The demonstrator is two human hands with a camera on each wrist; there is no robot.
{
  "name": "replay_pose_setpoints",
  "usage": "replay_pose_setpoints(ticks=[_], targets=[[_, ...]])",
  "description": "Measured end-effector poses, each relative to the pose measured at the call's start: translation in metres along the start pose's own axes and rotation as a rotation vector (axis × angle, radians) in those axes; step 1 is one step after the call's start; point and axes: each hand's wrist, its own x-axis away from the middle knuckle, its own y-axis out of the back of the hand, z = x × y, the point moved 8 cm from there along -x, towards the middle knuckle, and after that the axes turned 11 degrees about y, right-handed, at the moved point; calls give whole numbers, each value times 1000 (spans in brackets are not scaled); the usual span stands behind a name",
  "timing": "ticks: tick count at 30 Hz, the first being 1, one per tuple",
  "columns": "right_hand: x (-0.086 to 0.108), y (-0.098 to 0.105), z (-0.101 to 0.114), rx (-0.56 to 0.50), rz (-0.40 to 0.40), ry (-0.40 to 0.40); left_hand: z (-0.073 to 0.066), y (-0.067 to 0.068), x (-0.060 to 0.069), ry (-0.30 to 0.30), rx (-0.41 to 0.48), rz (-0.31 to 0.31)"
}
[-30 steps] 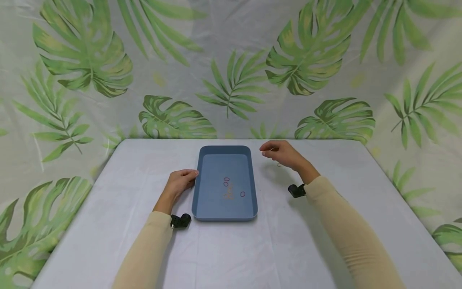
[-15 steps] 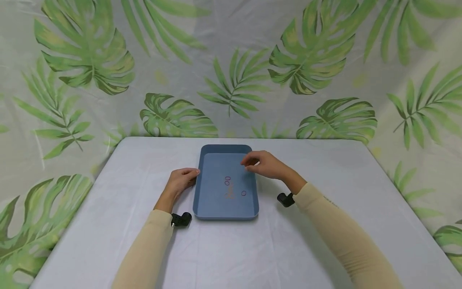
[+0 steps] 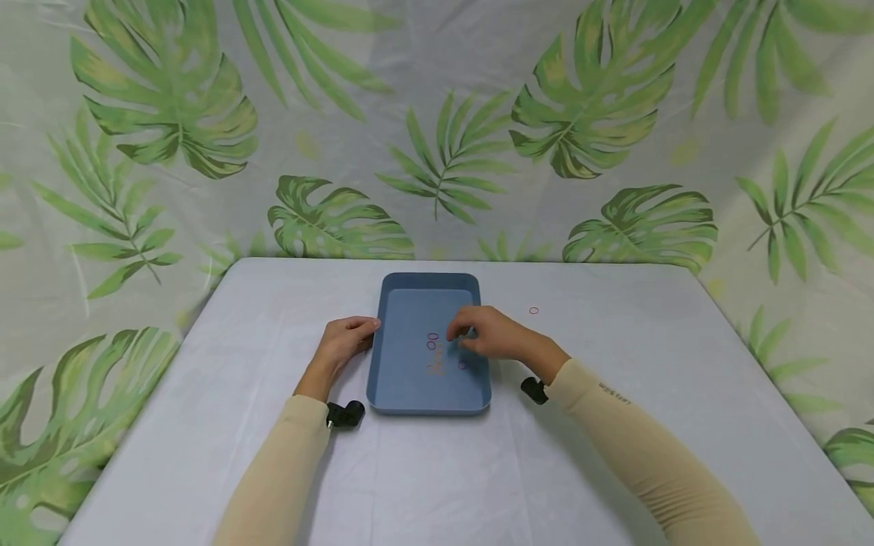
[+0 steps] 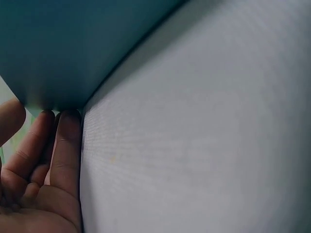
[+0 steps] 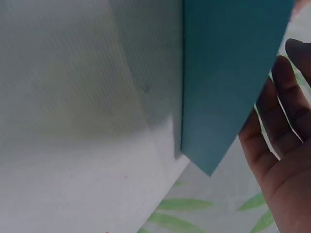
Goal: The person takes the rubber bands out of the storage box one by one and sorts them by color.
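A shallow blue tray [image 3: 416, 394] lies on the white table. Inside are several thin rings that look like rubber bands: a tan cluster [image 3: 435, 364], red rings [image 3: 431, 345] beside it, and another red ring [image 3: 462, 365] under the right hand. My left hand [image 3: 343, 338] rests at the tray's left side; in the left wrist view its fairly straight fingers [image 4: 67, 150] touch the outer wall. My right hand [image 3: 498, 334] hovers over the tray's right half, thumb and index finger apart. I see nothing between them. In the right wrist view its fingers [image 5: 286, 111] are partly behind the tray wall.
One red ring [image 3: 534, 310] lies on the white tablecloth [image 3: 601, 318], right of the tray. A leaf-patterned cloth [image 3: 451, 136] hangs behind the table's far edge. Small black wrist cameras [image 3: 345, 414] sit below both hands.
My right hand has moved left and nearer from above the table beside the tray to above the tray, its thumb and index finger spreading. The table's red ring is now fully visible. My left hand stays put.
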Motion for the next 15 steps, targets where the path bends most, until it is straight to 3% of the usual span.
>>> replay_pose_setpoints(ticks=[9,15], targets=[[-1,-14,8,299,106,38,-1,-1,0,-9,14,8],[0,-22,11,414,131,66,0,0,0,-8,13,11]])
